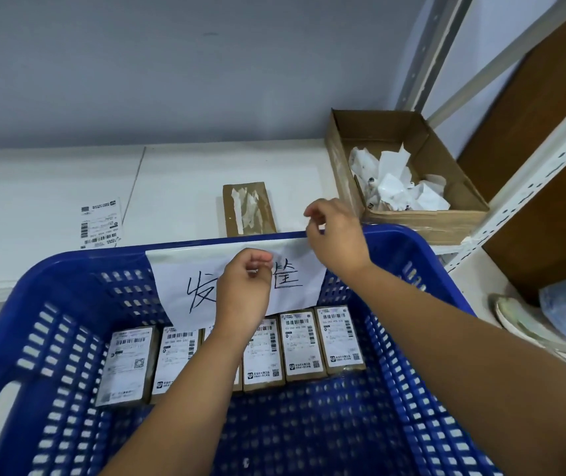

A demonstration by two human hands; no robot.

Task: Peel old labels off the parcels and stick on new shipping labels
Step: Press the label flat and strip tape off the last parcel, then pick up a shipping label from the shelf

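Note:
A brown parcel lies on the white table beyond the blue basket, its top showing torn white label remains. A new shipping label lies flat on the table to its left. Several labelled parcels stand in a row inside the basket. My right hand hovers over the basket's far rim with fingers curled and nothing visible in it. My left hand hangs lower, in front of the handwritten paper sign, fingers loosely curled and holding nothing.
An open cardboard box with crumpled peeled labels stands at the back right of the table. A metal shelf post and wooden shelving rise on the right. A grey wall closes the back.

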